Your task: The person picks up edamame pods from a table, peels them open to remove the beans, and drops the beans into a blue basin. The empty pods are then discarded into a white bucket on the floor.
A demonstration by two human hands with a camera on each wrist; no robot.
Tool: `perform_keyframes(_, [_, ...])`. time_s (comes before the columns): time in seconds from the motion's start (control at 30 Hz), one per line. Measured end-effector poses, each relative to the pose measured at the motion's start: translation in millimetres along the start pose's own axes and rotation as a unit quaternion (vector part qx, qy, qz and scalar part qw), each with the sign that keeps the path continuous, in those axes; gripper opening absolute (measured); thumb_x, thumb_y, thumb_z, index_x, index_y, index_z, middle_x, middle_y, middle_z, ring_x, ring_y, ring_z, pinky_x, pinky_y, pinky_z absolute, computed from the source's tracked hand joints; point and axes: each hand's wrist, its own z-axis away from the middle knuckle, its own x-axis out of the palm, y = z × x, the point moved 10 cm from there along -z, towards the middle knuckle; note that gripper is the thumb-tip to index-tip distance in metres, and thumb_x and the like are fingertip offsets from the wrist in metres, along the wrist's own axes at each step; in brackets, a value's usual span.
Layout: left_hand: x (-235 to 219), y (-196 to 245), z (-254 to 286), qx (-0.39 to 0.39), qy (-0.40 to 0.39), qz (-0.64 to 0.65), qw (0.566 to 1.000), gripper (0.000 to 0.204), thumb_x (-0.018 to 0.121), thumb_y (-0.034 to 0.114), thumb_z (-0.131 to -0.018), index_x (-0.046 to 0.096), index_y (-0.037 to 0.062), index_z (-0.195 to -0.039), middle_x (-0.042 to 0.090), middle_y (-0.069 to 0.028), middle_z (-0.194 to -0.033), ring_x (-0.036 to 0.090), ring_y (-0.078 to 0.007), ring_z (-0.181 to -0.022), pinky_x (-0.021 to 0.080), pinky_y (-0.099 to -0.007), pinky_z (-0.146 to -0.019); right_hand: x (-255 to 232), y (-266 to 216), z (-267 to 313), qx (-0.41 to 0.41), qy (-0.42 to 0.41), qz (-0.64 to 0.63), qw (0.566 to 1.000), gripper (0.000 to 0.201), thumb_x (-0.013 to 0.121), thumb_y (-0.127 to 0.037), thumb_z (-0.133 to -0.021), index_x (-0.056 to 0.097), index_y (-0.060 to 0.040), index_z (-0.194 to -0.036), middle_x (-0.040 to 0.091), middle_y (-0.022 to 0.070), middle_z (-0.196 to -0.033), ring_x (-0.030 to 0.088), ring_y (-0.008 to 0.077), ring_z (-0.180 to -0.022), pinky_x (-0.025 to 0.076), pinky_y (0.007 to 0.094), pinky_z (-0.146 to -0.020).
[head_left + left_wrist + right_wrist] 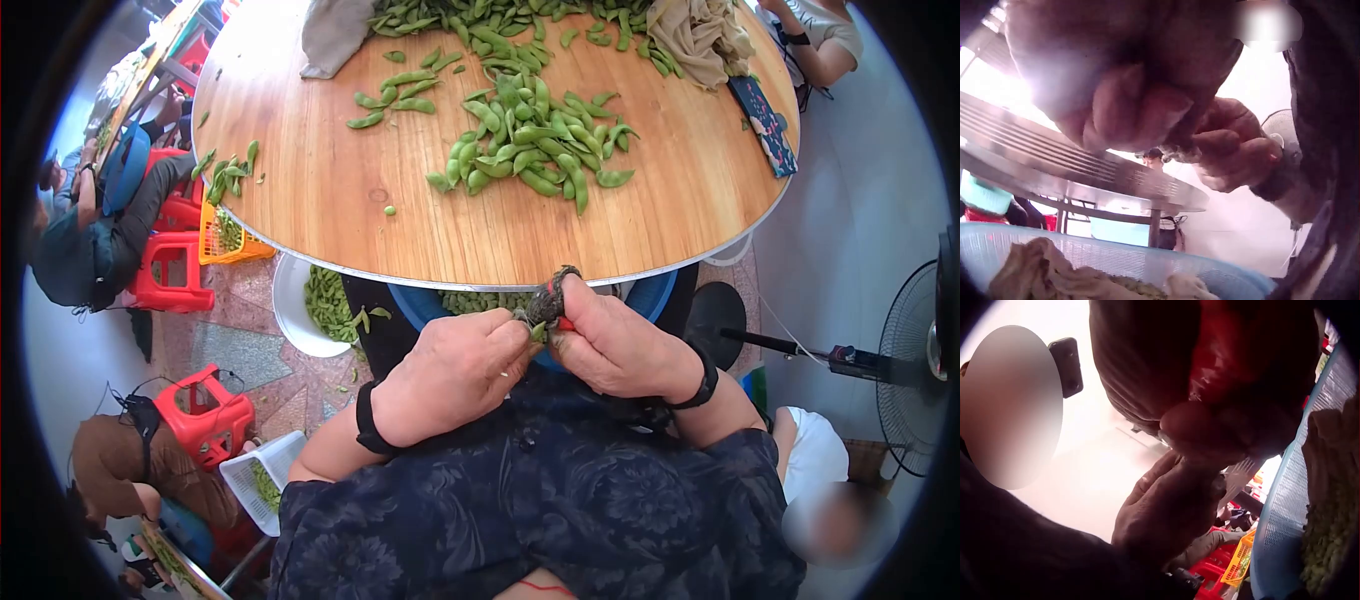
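Both hands meet in front of the table edge in the head view. My left hand (pixel 455 370) pinches a small green edamame pod (pixel 539 332) between thumb and curled fingers. My right hand (pixel 620 345) is curled against the same pod from the other side. A dark, rough wrapping (pixel 548 302) with a red band shows at its fingertips, and a shiny red patch (pixel 1213 356) shows on it in the right wrist view. Below the hands is a blue basket (pixel 1279 506) holding shelled beans (pixel 1329 537) and a beige cloth (pixel 1038 269).
A heap of edamame pods (pixel 530 140) lies on the round wooden table (pixel 310 200), with more pods and cloths behind. A white bucket (pixel 292 310) of pods stands left below. Red stools (pixel 205 415) and seated people are farther left; a fan (pixel 910 365) stands right.
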Motion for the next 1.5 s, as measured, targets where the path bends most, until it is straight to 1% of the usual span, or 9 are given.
perform_keyframes(0.23, [13,-16,4,-0.044,-0.128,0.211,0.968,0.015,0.057,0.012,-0.092,0.054,0.0016,-0.082,0.045,-0.003,-0.061,0.051,-0.0216,-0.053,0.041,-0.0323,-0.048,8,-8,3,-0.042,0.013,-0.016,0.999,0.021,0.049,-0.002,-0.083,0.038,0.002,-0.1,0.052,0.0236,-0.07,0.056,0.046,-0.071,0.043,0.0465,-0.059])
perform_keyframes(0.43, [58,-35,25,-0.235,-0.147,0.753,0.597,0.022,0.053,0.024,-0.097,0.057,0.0035,-0.092,0.043,0.0012,-0.062,0.036,-0.0065,-0.049,0.03,-0.0215,-0.044,4,-35,8,-0.188,0.073,0.066,0.977,0.025,0.052,-0.002,-0.083,0.044,0.0021,-0.106,0.055,0.0185,-0.067,0.057,0.0428,-0.062,0.047,0.043,-0.056])
perform_keyframes(0.53, [60,-41,27,-0.256,-0.164,0.69,0.657,0.022,0.052,0.024,-0.098,0.058,0.0039,-0.091,0.049,0.0001,-0.066,0.038,-0.0073,-0.049,0.03,-0.0205,-0.045,8,-34,7,-0.158,0.024,0.192,0.968,0.021,0.053,-0.005,-0.086,0.047,0.0003,-0.105,0.057,0.0184,-0.069,0.059,0.0383,-0.062,0.048,0.04,-0.056])
perform_keyframes(0.6, [56,-40,26,-0.277,-0.191,0.612,0.716,0.024,0.051,0.023,-0.099,0.06,0.0019,-0.091,0.055,-0.0003,-0.071,0.044,-0.0092,-0.052,0.035,-0.0237,-0.046,0,-20,5,-0.101,0.027,-0.005,0.995,0.016,0.053,-0.009,-0.09,0.047,-0.0025,-0.103,0.055,0.0138,-0.066,0.06,0.0299,-0.057,0.047,0.0366,-0.05])
perform_keyframes(0.67, [33,-25,7,-0.116,-0.173,0.39,0.897,0.024,0.051,0.021,-0.099,0.061,-0.0003,-0.092,0.06,-0.0024,-0.076,0.05,-0.0106,-0.058,0.041,-0.029,-0.05,6,1,5,0.072,-0.063,-0.15,0.984,0.011,0.049,-0.012,-0.094,0.046,-0.0054,-0.103,0.055,0.0084,-0.068,0.057,0.0183,-0.048,0.043,0.03,-0.041])
perform_keyframes(0.8, [10,0,-2,0.032,-0.128,0.076,0.988,0.014,0.06,0.01,-0.089,0.053,0.0011,-0.08,0.055,-0.0101,-0.071,0.058,-0.0265,-0.063,0.046,-0.0368,-0.056,24,13,9,0.153,-0.15,-0.377,0.901,0.013,0.043,-0.017,-0.098,0.044,-0.007,-0.107,0.06,0.0058,-0.079,0.047,0.0068,-0.04,0.037,0.0186,-0.036])
perform_keyframes(1.03, [7,14,6,0.04,-0.125,-0.061,0.989,0.016,0.063,0.008,-0.082,0.049,0.0029,-0.079,0.05,-0.0133,-0.069,0.056,-0.0343,-0.065,0.045,-0.0416,-0.055,37,8,8,0.195,-0.196,-0.427,0.861,0.016,0.047,-0.008,-0.092,0.046,-0.0059,-0.108,0.061,0.0057,-0.081,0.049,0.007,-0.041,0.038,0.0208,-0.036])
perform_keyframes(1.13, [5,3,13,0.01,-0.149,0.012,0.989,0.018,0.064,0.009,-0.082,0.048,0.003,-0.078,0.049,-0.0138,-0.068,0.056,-0.0339,-0.065,0.043,-0.0411,-0.055,18,-3,-5,0.028,-0.094,-0.01,0.995,0.017,0.053,-0.002,-0.082,0.04,-0.0018,-0.093,0.056,0.0161,-0.064,0.055,0.0302,-0.048,0.043,0.0371,-0.043])
perform_keyframes(1.5, [-112,-92,138,-0.303,0.171,-0.146,0.926,0.015,0.063,0.002,-0.079,0.057,0.0008,-0.092,0.047,-0.0043,-0.063,0.044,-0.0153,-0.049,0.037,-0.0277,-0.048,-76,-44,-24,-0.071,0.198,0.425,0.881,0.019,0.056,-0.006,-0.082,0.045,-0.0007,-0.096,0.056,0.0187,-0.07,0.059,0.036,-0.059,0.047,0.0424,-0.048])
